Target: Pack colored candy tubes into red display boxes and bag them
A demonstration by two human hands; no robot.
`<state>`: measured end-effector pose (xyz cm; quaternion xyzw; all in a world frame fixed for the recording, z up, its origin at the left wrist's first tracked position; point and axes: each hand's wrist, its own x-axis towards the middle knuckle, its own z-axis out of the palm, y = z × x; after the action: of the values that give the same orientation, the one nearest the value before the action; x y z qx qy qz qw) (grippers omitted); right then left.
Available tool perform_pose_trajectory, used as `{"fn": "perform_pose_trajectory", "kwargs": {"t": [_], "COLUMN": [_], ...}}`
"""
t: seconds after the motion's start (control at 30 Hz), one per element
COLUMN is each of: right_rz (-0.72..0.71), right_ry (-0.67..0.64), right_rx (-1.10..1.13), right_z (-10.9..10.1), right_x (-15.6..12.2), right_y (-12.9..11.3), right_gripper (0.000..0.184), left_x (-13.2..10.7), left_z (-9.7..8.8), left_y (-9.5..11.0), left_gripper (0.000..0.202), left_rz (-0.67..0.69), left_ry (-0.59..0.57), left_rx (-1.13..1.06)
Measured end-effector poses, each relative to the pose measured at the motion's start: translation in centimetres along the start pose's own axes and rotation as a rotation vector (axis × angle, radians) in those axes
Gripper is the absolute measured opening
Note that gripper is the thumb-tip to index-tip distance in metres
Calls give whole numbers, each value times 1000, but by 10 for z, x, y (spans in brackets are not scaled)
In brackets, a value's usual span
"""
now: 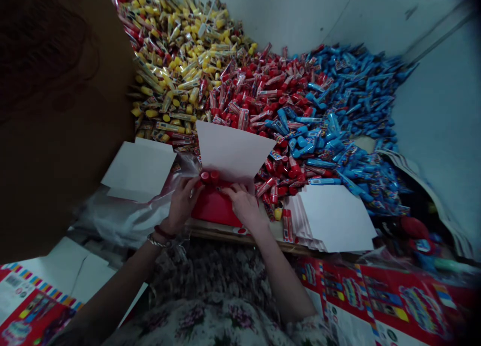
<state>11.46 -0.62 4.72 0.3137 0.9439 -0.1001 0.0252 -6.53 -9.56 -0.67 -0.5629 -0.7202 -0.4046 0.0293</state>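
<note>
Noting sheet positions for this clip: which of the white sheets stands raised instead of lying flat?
The middle white sheet, just beyond the left hand and right hand, stands raised; the left white stack and right white stack lie flat.

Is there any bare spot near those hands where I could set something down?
A narrow strip of wooden board runs along the front, below the red piece under the left hand and right hand, continuing toward the white stack. Behind, yellow packets, red packets and blue packets crowd up to the wall.
</note>
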Motion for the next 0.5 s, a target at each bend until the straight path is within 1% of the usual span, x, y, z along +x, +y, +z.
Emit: {"fn": "perform_pose_trajectory", "kwargs": {"t": [0.1,0.2,0.3,0.43,0.5], "right_rz": [-50,-71,-97,-159,-150], "right_ry": [6,-37,-61,-133,-155], "right_rx": [-32,-54,-83,-93,-71], "right_z": [1,0,-3,-4,-3], "right_x": [11,20,30,44,48], "right_y": [-6,-9,-11,-18,-21], "right_gripper": [39,34,34,33,32], "left_x": [-4,-12,-14,-4,4], "left_z": [1,-1,-2,-2,-1], "left_y": [5,8,9,8,10], "left_gripper": [26,27,29,27,25], "left_rz": [3,1,-13,-75,-95], "left_ry": [-28,-110,-175,-268,-339], "left_rx": [93,166,200,202,242]}}
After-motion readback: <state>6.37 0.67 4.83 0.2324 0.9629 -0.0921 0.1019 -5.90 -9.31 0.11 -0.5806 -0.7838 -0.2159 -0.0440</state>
